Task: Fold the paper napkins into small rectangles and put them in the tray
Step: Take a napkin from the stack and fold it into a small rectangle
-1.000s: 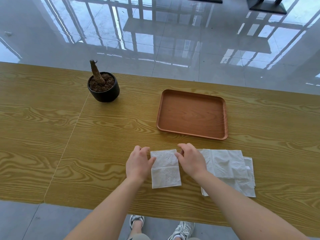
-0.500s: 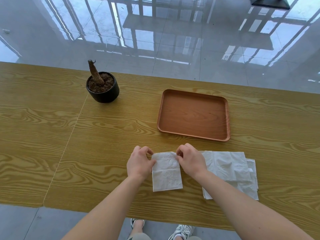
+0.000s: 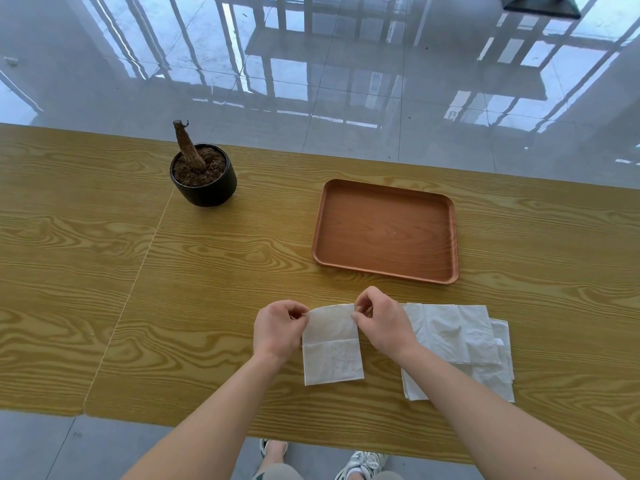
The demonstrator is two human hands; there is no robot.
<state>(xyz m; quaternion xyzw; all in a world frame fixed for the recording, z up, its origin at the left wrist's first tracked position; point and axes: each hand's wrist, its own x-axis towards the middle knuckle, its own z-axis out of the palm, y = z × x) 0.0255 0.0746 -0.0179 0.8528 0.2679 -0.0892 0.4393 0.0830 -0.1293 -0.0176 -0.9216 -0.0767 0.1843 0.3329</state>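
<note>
Napkin first: it lies on the table nearest me, on the near side of the tray. My left hand and right hand each pinch 1 far corner, lifting that edge to fold it toward me. Just right of it, also nearer than the tray, waits the unfolded stack. The tray holds 0 napkins, so I judge nearly everything is left.
</note>
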